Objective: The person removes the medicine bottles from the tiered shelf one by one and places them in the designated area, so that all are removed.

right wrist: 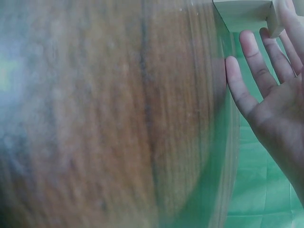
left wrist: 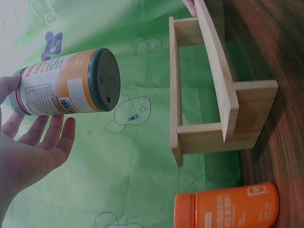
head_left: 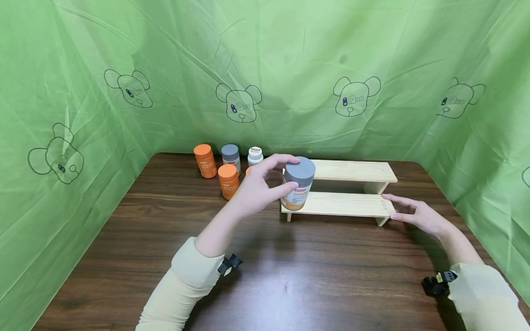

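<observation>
A supplement jar with a grey-blue lid and a white and orange label is gripped by my left hand, thumb and fingers around its lid end. In the left wrist view the jar is held up in the air, its dark base facing the two-step wooden shelf. The head view has it overlapping the left end of that shelf. At the shelf's right end, my right hand touches the lower step with thumb and index finger. Its other fingers are spread.
Left of the shelf stand orange bottles, a grey-lidded jar and a small white bottle. Another orange lid is partly hidden behind the left hand. Green curtain surrounds the dark wooden table.
</observation>
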Demonstrator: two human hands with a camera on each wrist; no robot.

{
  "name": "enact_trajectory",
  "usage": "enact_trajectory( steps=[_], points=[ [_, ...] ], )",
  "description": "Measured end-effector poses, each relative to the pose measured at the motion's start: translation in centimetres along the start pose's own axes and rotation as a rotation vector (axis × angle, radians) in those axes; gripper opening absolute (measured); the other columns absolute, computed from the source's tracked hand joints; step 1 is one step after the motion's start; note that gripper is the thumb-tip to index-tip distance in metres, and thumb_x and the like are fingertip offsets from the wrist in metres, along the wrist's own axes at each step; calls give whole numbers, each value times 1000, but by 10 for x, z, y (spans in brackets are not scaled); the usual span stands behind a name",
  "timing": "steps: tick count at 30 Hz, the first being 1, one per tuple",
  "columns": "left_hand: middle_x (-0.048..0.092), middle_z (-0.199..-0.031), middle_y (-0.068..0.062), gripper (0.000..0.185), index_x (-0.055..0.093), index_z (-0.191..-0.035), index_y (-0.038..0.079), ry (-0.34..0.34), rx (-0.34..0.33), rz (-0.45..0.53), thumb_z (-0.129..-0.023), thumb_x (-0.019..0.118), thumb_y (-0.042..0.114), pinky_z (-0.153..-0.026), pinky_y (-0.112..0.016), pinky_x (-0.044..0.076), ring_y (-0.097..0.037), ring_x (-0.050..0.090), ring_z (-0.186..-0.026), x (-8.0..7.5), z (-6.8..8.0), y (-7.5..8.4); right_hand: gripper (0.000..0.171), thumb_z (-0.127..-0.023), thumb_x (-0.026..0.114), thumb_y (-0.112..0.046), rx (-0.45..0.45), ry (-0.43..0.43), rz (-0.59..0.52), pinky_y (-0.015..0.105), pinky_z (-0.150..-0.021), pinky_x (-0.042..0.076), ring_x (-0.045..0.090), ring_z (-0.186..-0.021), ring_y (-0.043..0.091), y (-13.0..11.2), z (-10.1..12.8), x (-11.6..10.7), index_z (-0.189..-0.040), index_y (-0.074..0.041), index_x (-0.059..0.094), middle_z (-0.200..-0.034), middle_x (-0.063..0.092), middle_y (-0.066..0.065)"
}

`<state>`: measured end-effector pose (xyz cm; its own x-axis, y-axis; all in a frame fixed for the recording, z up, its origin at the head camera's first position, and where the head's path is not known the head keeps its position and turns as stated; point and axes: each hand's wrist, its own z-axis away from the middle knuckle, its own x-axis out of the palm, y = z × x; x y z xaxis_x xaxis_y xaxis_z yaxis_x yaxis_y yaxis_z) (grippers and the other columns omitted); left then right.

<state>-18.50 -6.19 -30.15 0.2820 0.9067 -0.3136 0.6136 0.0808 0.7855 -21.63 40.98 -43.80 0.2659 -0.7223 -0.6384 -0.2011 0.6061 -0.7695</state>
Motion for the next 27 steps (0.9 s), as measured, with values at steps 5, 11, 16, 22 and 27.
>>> enact_trajectory(
  steps=[5,11,16,22,27],
  points=[
    [63,-112,3,41,59,-121,16,5,19,-4,-83,72,13,-87,-39,49,-17,58,-102,-10,6,0,58,-92,62,-17,13,-21,11,10,-83,41,55,-107,-2,-1,1,-1,-145,-17,39,-132,53,-7],
    [63,-114,2,42,59,-121,15,35,10,-61,-82,73,12,-89,-37,49,-19,57,-98,-23,16,2,58,-92,63,-18,14,-19,14,9,-84,40,53,-108,-4,-2,2,-1,-145,-18,40,-134,51,-5],
    [60,-119,4,42,59,-122,19,49,-31,-97,-83,72,14,-89,-38,48,-15,55,-105,-34,25,3,58,-92,62,-17,9,-26,-4,8,-84,39,52,-109,-5,-2,1,-1,-145,-16,39,-136,50,-5],
    [61,-114,5,43,59,-121,21,67,-36,-144,-81,74,13,-82,-31,49,-15,57,-97,-46,34,-2,58,-91,63,-17,21,-16,-8,8,-85,39,51,-110,-6,-3,1,-1,-144,-17,40,-138,47,-9],
    [62,-113,1,45,59,-122,18,111,-35,-176,-80,75,10,-89,-39,48,-15,57,-101,-55,44,-7,57,-91,63,-18,31,-8,-6,8,-86,38,48,-112,-9,-3,2,-1,-144,-19,41,-138,44,-14]
  ],
)
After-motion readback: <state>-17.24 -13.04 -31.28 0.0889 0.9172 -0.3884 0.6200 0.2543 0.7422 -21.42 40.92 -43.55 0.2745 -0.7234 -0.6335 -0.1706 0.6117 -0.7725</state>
